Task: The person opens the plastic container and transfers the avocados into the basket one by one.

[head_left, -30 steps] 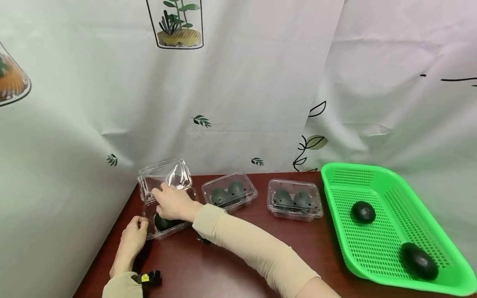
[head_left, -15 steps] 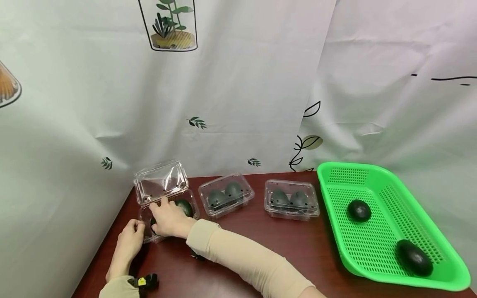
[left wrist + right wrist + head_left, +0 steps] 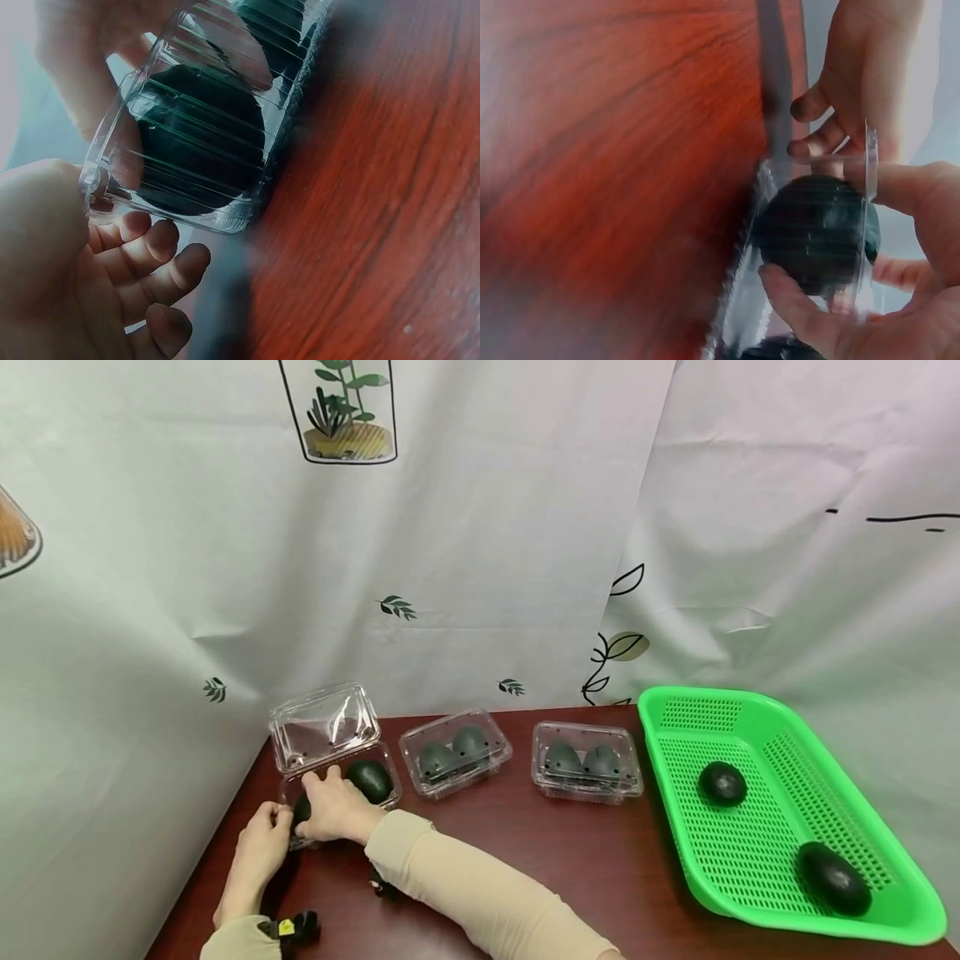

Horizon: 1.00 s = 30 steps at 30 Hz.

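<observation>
An open clear plastic clamshell box (image 3: 322, 733) stands at the left of the table, its lid tipped back. My left hand (image 3: 258, 845) holds the box's left end at the rim; its fingers (image 3: 187, 262) lie curled just below that end in the left wrist view. Inside, my right hand (image 3: 337, 806) grips a dark avocado (image 3: 202, 142) at the left end, thumb and fingers on either side of it. A second dark avocado (image 3: 369, 780) lies in the right half of the same box, beside my right hand.
Two closed clamshell boxes, a middle one (image 3: 456, 752) and a right one (image 3: 587, 762), each hold two avocados along the table's back. A green mesh basket (image 3: 678, 827) at the right holds a rounder avocado (image 3: 722, 784) and a longer one (image 3: 834, 878). White curtain walls (image 3: 480, 527) border the table.
My right hand has moved left and lower in the box with the avocado, leaving the right-hand avocado in plain sight. The left hand stays at the rim. The head view shifted slightly.
</observation>
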Motion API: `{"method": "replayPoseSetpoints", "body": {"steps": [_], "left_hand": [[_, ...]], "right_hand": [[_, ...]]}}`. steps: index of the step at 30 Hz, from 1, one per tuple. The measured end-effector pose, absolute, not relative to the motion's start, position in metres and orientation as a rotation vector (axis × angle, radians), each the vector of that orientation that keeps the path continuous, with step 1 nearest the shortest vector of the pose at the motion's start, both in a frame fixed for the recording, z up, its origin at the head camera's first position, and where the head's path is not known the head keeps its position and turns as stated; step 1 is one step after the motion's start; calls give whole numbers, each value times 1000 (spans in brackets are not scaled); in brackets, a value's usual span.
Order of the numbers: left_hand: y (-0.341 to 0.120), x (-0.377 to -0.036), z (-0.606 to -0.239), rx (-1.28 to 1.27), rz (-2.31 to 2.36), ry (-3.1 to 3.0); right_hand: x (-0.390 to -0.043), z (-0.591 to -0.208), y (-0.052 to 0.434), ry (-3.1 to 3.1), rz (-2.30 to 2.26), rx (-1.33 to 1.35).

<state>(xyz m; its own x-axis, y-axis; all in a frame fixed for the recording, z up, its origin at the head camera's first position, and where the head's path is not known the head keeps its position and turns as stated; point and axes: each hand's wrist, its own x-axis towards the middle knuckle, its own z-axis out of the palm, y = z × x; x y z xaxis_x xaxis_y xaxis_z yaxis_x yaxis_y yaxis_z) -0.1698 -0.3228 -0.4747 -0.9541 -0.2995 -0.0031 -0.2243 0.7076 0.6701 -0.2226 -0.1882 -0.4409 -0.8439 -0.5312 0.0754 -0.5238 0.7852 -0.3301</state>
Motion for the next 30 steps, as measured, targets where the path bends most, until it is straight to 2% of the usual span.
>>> {"method": "replayPoseSetpoints", "body": {"steps": [11, 30], "left_hand": [[-321, -171, -476, 426, -1076, -2808], [-325, -169, -473, 417, -1084, -2830]], "right_hand": [[-221, -449, -190, 2968, -680, -768], [-220, -435, -178, 2992, -708, -932]]}}
